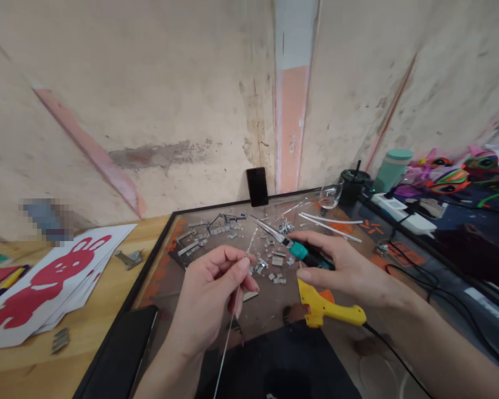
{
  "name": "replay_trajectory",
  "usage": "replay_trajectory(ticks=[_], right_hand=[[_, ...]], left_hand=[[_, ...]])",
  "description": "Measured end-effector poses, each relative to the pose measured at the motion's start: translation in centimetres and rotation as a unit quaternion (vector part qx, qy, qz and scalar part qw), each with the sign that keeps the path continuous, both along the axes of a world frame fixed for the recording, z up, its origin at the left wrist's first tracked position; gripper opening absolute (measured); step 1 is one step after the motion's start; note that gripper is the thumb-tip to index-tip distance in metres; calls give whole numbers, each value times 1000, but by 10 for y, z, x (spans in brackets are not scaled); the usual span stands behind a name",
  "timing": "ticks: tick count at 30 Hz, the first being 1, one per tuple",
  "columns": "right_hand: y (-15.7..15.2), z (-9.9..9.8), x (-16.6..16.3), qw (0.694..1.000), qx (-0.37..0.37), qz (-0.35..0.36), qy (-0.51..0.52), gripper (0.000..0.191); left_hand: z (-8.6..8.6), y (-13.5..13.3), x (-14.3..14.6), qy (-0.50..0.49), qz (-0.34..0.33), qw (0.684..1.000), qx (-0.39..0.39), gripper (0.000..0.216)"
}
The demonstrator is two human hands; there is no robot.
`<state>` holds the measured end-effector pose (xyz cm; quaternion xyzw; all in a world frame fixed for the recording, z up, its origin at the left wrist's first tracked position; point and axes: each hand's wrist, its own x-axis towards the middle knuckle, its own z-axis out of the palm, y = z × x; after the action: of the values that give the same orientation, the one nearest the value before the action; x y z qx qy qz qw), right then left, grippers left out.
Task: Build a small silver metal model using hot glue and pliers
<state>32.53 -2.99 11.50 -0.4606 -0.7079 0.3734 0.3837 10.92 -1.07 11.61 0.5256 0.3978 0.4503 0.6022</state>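
Cut bits lie at twelve o'clock; seemingly midway, left hand pinches a metal strip, right hand grips pliers.

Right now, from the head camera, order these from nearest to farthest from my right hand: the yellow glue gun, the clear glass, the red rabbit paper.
From the right hand:
1. Yellow glue gun, just beneath it.
2. Clear glass, at the back by the wall.
3. Red rabbit paper, far off to the left.
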Motion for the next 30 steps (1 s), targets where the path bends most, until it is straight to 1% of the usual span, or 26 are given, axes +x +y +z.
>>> replay_trajectory(ticks=[3, 6, 9, 13, 16, 21, 24, 27, 30], right_hand=[[-2, 1, 0, 1000, 8, 19, 11, 47], [-4, 3, 1, 999, 12, 31, 2, 45], [-5, 5, 0, 1000, 10, 20, -12, 45], [-6, 4, -2, 999, 21, -1, -30, 46], [-6, 4, -2, 999, 21, -4, -34, 49], [-7, 3, -1, 1000, 7, -4, -23, 48], [-8, 3, -1, 999, 11, -4, -45, 48], [-9, 5, -3, 998, 6, 0, -65, 52], [-8, 6, -6, 997, 2, 8, -80, 53]], left_hand=[[-3, 2, 1, 16, 18, 999, 27, 9], [-3, 3, 1, 29, 16, 999, 38, 8], [-2, 3, 1, 41, 7, 998, 47, 7], [-2, 4, 0, 45, -16, 998, 40, 9], [0, 4, 0, 25, 5, 999, 38, 8], [5, 5, 0, -49, 35, 998, 19, 6], [7, 6, -1, -117, 57, 991, 11, 6], [7, 8, -4, -189, 79, 979, -12, 8], [6, 11, -7, -278, 75, 955, -67, 8]])
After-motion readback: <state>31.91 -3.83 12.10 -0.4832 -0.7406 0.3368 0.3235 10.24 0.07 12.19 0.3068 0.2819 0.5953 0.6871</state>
